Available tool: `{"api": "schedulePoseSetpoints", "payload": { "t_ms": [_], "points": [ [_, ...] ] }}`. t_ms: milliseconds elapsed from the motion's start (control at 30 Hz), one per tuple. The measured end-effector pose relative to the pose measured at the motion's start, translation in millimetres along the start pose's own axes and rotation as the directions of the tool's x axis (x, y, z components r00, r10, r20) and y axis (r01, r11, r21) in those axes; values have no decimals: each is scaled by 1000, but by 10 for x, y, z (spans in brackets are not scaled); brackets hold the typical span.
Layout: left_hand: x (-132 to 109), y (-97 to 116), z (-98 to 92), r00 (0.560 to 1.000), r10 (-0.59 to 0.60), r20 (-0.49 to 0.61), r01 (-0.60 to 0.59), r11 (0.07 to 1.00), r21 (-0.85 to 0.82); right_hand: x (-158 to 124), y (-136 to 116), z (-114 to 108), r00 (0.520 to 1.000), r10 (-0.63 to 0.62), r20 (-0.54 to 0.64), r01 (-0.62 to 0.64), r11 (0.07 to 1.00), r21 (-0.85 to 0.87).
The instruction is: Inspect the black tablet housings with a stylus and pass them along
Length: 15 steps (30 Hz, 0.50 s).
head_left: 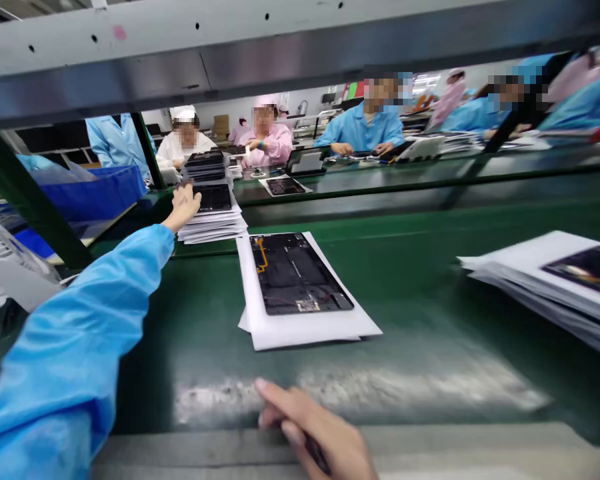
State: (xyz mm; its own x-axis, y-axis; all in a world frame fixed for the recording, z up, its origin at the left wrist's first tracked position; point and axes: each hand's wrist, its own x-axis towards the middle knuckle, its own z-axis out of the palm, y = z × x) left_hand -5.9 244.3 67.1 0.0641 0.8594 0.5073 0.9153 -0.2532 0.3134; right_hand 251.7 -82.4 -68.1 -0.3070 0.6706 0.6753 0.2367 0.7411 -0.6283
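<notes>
My left hand [184, 205], in a blue sleeve, reaches to the left edge of a black device panel [215, 198] lying on a stack of white sheets [213, 230]. Its fingers look spread at the panel's edge; a firm hold does not show. Low in the view, my right hand [315, 430] is curled around a dark, slim object [317, 455], mostly hidden by the palm. Between and beyond my hands, an open black tablet housing [300, 273] with an orange flex cable lies on white sheets [280, 333] on the green surface.
More sheets with a dark panel [585, 267] are stacked at the right. Dark panels [205, 167] are piled behind my left hand. A metal beam [280, 60] crosses above, a green post [30, 193] slants at left. A blue bin [90, 193] and several people stand or sit beyond.
</notes>
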Motion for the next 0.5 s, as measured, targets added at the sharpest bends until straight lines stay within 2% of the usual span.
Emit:
{"api": "schedulePoseSetpoints", "payload": {
  "t_ms": [33,67,100,167,200,267,300,333,367,433,500],
  "points": [
    [-134,49,-19,991,132,25,-133,991,12,93,27,-125,1000,-28,6,28,994,-102],
    [-297,103,-38,960,273,62,-274,962,15,203,76,-251,999,-27,31,33,977,-210],
    [-491,160,-54,905,411,106,-415,910,8,325,144,-367,997,-18,70,40,941,-335],
    [-953,282,-74,738,650,181,-658,753,-21,579,320,-538,978,35,207,86,833,-547],
    [-1203,347,-74,646,738,195,-748,663,-33,694,416,-584,948,93,305,116,790,-603],
    [-1680,475,-46,475,860,186,-871,490,-44,872,586,-599,912,116,393,166,771,-614],
    [-1883,534,-17,414,895,166,-905,424,-32,927,651,-579,896,116,429,193,769,-610],
    [-2052,586,22,372,917,144,-926,377,-11,960,700,-550,885,106,453,216,769,-601],
    [-2181,628,66,348,930,119,-937,349,18,971,735,-520,876,94,474,239,768,-595],
    [-2327,679,153,330,941,75,-943,325,73,947,773,-473,866,68,495,273,765,-583],
    [-2364,687,213,326,945,41,-941,320,106,892,787,-452,867,44,497,290,765,-574]
  ]
}}
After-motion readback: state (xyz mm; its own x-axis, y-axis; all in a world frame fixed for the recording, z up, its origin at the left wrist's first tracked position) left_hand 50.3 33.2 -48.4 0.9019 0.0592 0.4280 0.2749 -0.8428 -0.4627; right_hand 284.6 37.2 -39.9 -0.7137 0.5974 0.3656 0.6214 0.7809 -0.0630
